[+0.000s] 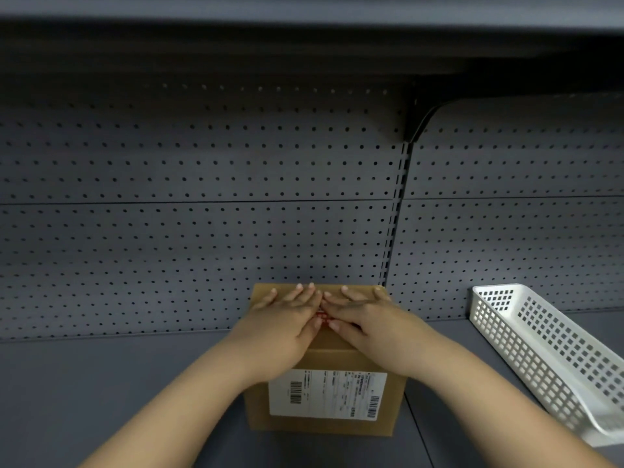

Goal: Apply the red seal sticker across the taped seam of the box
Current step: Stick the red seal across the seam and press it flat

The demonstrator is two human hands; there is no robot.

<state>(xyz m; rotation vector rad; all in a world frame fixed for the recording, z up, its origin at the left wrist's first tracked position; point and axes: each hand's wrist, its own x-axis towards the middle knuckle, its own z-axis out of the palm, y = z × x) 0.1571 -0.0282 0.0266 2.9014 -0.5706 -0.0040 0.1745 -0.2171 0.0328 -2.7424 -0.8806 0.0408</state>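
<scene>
A brown cardboard box [332,356] stands on the grey shelf, with a white shipping label [327,393] on its near face. My left hand [287,319] and my right hand [364,319] lie flat on the box's top, fingers spread and pointing away from me, thumbs nearly touching at the middle. Between the thumbs a small strip of the red seal sticker [323,315] shows, lying on the box top. Most of the sticker and the taped seam are hidden under my hands.
A white perforated plastic basket [547,352] sits on the shelf to the right of the box. A grey pegboard back wall [202,214] rises right behind the box. Another shelf hangs overhead.
</scene>
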